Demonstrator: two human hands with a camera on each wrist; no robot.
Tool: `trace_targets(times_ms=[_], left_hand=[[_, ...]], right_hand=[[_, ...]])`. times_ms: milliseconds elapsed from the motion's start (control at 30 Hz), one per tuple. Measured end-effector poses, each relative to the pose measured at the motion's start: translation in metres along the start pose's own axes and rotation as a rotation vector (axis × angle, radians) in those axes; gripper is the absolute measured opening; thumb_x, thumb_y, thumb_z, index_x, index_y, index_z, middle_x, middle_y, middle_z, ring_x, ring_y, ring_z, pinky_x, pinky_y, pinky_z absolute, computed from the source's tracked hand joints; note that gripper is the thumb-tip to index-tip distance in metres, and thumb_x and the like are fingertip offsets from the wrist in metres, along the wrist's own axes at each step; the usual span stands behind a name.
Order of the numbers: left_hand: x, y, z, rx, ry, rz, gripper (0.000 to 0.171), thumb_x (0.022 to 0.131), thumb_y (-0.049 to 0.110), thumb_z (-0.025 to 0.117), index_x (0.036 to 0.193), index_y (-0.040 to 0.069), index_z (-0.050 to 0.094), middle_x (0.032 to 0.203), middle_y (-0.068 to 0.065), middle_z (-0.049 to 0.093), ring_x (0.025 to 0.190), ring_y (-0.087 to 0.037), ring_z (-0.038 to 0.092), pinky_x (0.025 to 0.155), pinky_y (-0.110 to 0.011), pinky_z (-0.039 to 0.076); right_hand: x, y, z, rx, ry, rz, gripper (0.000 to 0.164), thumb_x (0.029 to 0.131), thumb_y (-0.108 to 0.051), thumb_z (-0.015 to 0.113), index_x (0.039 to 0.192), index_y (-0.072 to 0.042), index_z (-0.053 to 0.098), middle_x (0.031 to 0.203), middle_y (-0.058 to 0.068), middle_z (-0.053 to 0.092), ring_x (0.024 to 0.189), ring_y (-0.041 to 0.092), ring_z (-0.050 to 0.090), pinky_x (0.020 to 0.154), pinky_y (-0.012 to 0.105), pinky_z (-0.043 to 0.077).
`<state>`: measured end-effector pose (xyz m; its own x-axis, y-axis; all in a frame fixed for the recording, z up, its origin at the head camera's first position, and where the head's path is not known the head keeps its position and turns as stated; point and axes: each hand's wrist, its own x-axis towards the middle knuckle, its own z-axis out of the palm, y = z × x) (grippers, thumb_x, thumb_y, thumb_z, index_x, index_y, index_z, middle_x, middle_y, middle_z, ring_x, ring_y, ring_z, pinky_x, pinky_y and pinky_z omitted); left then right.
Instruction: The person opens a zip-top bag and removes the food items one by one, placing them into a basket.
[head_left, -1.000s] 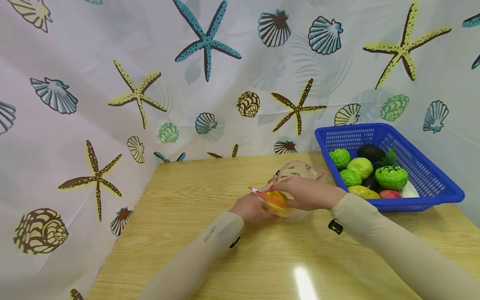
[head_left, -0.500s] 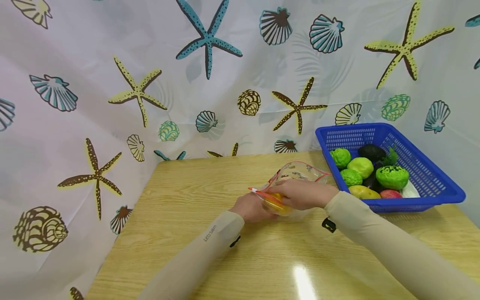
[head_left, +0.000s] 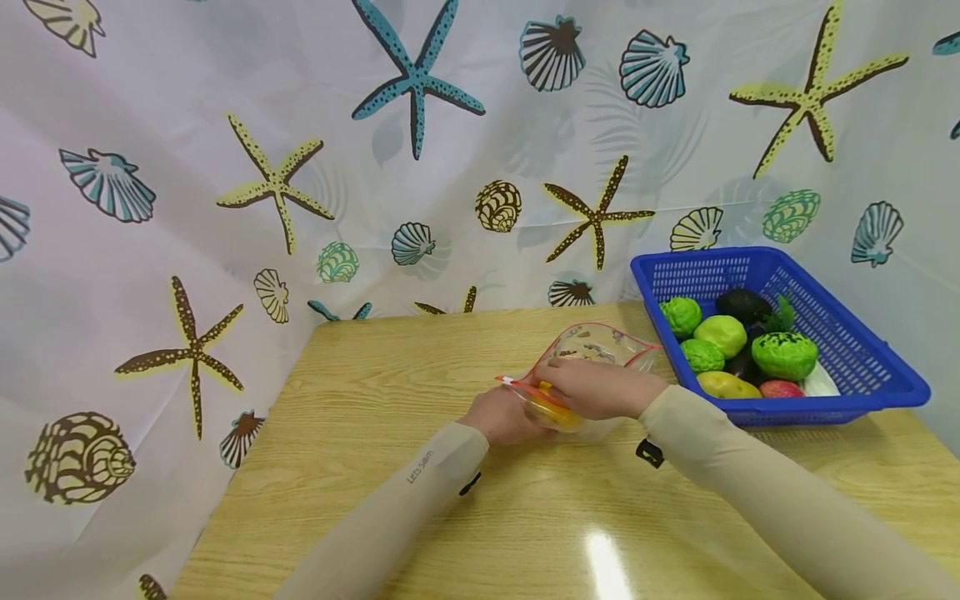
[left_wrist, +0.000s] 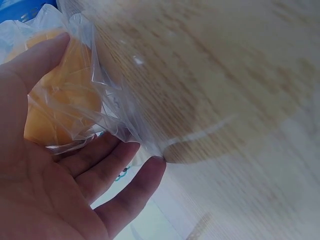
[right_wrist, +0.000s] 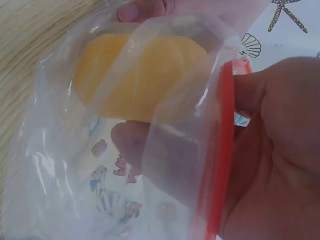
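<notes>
A clear zip bag (head_left: 588,340) with a red seal and small printed pictures stands with its mouth open near the table's middle. Inside it is a yellow-orange ribbed toy pumpkin (right_wrist: 135,75). My left hand (head_left: 504,417) supports the bag from the left; in the left wrist view its thumb lies over the pumpkin through the plastic and its fingers curl below. My right hand (head_left: 603,388) reaches in past the red seal (right_wrist: 225,150). One of its fingers (right_wrist: 132,137) extends straight inside the bag against the pumpkin's edge; its other fingers are partly hidden.
A blue perforated basket (head_left: 877,358) stands right of the bag, holding several toy fruits and vegetables, among them a green round one (head_left: 783,354) and a dark avocado-like one (head_left: 742,306). A patterned cloth (head_left: 450,208) hangs behind the wooden table (head_left: 360,392).
My right hand has moved a little left and deeper over the bag's mouth, and the pumpkin shows less in the head view. My left hand has stayed in place.
</notes>
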<state>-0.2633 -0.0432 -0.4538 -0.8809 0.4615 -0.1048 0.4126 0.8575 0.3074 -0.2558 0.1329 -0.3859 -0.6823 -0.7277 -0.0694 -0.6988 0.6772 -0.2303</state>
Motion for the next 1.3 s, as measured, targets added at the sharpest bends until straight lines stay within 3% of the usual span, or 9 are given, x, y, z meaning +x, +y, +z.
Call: trace_targets(times_ms=[267, 500, 600, 867, 900, 967, 1033, 1167, 1300], left_hand=[[0.001, -0.001, 0.0, 0.013, -0.002, 0.026, 0.094, 0.072, 0.067, 0.067, 0.149, 0.03, 0.03, 0.127, 0.007, 0.059, 0.094, -0.016, 0.059, 0.074, -0.041, 0.052], [-0.001, 0.002, -0.001, 0.083, -0.02, 0.0, 0.072, 0.076, 0.067, 0.062, 0.134, 0.024, 0.056, 0.119, 0.003, 0.064, 0.094, -0.015, 0.058, 0.08, -0.04, 0.051], [-0.001, 0.003, -0.001, 0.081, -0.021, -0.008, 0.069, 0.077, 0.066, 0.062, 0.131, 0.024, 0.058, 0.12, 0.003, 0.064, 0.097, -0.015, 0.057, 0.082, -0.041, 0.05], [-0.001, 0.001, 0.0, 0.089, -0.035, 0.021, 0.089, 0.075, 0.063, 0.068, 0.149, 0.029, 0.031, 0.13, 0.004, 0.058, 0.094, -0.018, 0.059, 0.076, -0.039, 0.053], [-0.001, 0.0, 0.0, 0.089, -0.039, 0.019, 0.086, 0.074, 0.063, 0.068, 0.147, 0.03, 0.036, 0.13, 0.005, 0.058, 0.095, -0.017, 0.059, 0.076, -0.039, 0.053], [-0.001, 0.0, 0.0, 0.087, -0.039, 0.008, 0.081, 0.074, 0.064, 0.068, 0.143, 0.03, 0.043, 0.133, 0.007, 0.055, 0.096, -0.018, 0.059, 0.076, -0.039, 0.052], [0.0, 0.0, 0.0, 0.079, -0.04, 0.004, 0.084, 0.073, 0.065, 0.068, 0.145, 0.03, 0.041, 0.135, 0.009, 0.053, 0.099, -0.018, 0.058, 0.078, -0.04, 0.052], [0.0, 0.0, 0.0, 0.038, -0.026, -0.016, 0.088, 0.07, 0.064, 0.071, 0.144, 0.027, 0.041, 0.126, 0.006, 0.06, 0.099, -0.017, 0.057, 0.08, -0.041, 0.05], [0.001, 0.001, 0.001, 0.046, -0.032, -0.055, 0.087, 0.07, 0.065, 0.07, 0.144, 0.026, 0.043, 0.125, 0.005, 0.061, 0.099, -0.018, 0.057, 0.08, -0.038, 0.049]], right_hand=[[0.003, 0.0, 0.001, -0.012, 0.016, 0.015, 0.024, 0.096, -0.017, 0.056, 0.12, -0.015, 0.058, 0.113, 0.003, 0.059, 0.097, 0.016, 0.054, 0.089, 0.039, 0.049], [0.002, 0.0, 0.003, -0.019, 0.006, 0.031, 0.034, 0.085, -0.028, 0.071, 0.115, -0.017, 0.059, 0.104, -0.002, 0.06, 0.088, 0.012, 0.052, 0.084, 0.034, 0.05], [0.001, 0.001, 0.004, -0.045, 0.012, 0.031, 0.035, 0.082, -0.026, 0.073, 0.113, -0.016, 0.059, 0.104, -0.001, 0.059, 0.086, 0.013, 0.052, 0.083, 0.034, 0.05], [-0.005, 0.005, 0.006, -0.081, 0.059, -0.004, 0.034, 0.08, -0.021, 0.068, 0.113, -0.015, 0.062, 0.102, -0.002, 0.061, 0.078, 0.014, 0.05, 0.069, 0.032, 0.049], [-0.007, 0.006, 0.005, -0.07, 0.069, -0.014, 0.034, 0.08, -0.02, 0.067, 0.114, -0.015, 0.062, 0.101, -0.002, 0.062, 0.077, 0.013, 0.051, 0.068, 0.031, 0.049], [-0.012, 0.008, 0.001, -0.038, 0.096, -0.03, 0.036, 0.081, -0.017, 0.066, 0.117, -0.018, 0.062, 0.104, -0.003, 0.063, 0.078, 0.012, 0.051, 0.069, 0.031, 0.049], [-0.019, 0.008, -0.007, -0.013, 0.122, -0.038, 0.038, 0.082, -0.015, 0.064, 0.12, -0.021, 0.061, 0.106, -0.005, 0.063, 0.078, 0.011, 0.052, 0.069, 0.03, 0.05], [-0.036, 0.008, -0.029, 0.012, 0.191, -0.039, 0.04, 0.083, -0.014, 0.063, 0.123, -0.021, 0.06, 0.113, -0.001, 0.062, 0.086, 0.013, 0.053, 0.075, 0.035, 0.051], [-0.055, 0.013, -0.053, 0.07, 0.259, -0.026, 0.04, 0.087, -0.014, 0.062, 0.127, -0.018, 0.058, 0.106, 0.002, 0.064, 0.081, 0.015, 0.054, 0.068, 0.035, 0.053]])
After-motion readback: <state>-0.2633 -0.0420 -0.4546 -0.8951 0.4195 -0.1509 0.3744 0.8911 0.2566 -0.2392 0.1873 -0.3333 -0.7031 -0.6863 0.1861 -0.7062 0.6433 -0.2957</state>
